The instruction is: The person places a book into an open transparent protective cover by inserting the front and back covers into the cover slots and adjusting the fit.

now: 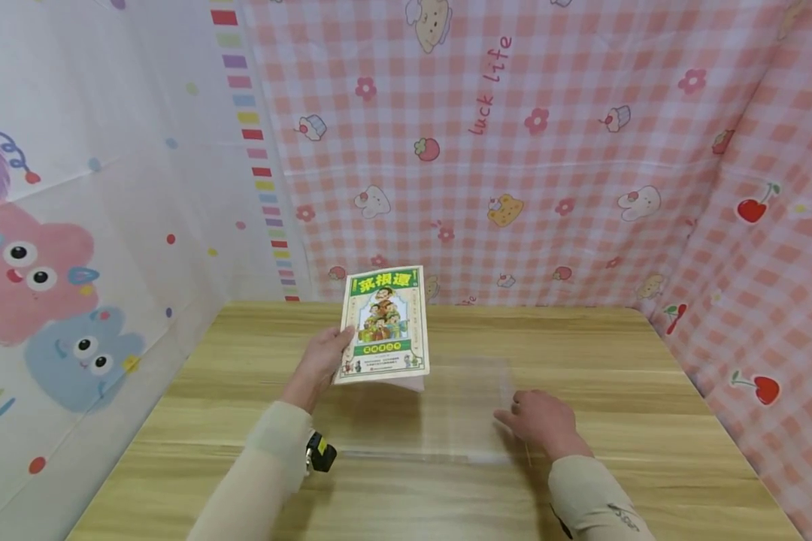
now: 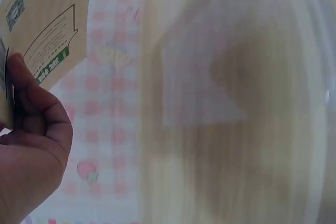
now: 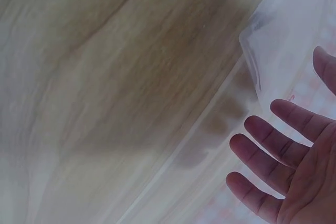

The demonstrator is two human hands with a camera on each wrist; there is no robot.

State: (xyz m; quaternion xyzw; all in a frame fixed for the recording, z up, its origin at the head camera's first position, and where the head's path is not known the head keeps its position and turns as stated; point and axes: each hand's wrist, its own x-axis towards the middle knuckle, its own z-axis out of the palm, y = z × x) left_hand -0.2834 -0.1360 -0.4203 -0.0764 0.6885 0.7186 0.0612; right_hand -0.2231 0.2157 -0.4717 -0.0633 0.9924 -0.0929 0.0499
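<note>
A paperback book (image 1: pixel 383 323) with a green, yellow and cream cover is held up over the table by my left hand (image 1: pixel 321 357), which grips its left edge. In the left wrist view the thumb and fingers (image 2: pixel 37 129) pinch the book, whose printed back cover (image 2: pixel 50 30) shows. Flat on the table below lies a transparent plastic sheet or sleeve (image 1: pixel 460 428); its exact kind is hard to tell. My right hand (image 1: pixel 541 421) is at the plastic's right side. Its fingers (image 3: pixel 265 163) are spread and hold nothing; whether they touch the plastic cannot be told.
The wood-grain table (image 1: pixel 243 376) runs back to a pink checked cloth (image 1: pixel 582 165). A white cloth with cartoon figures (image 1: pixel 128 225) hangs on the left, and another pink cloth (image 1: pixel 785 263) on the right. A black device (image 1: pixel 322 453) is strapped at my left wrist.
</note>
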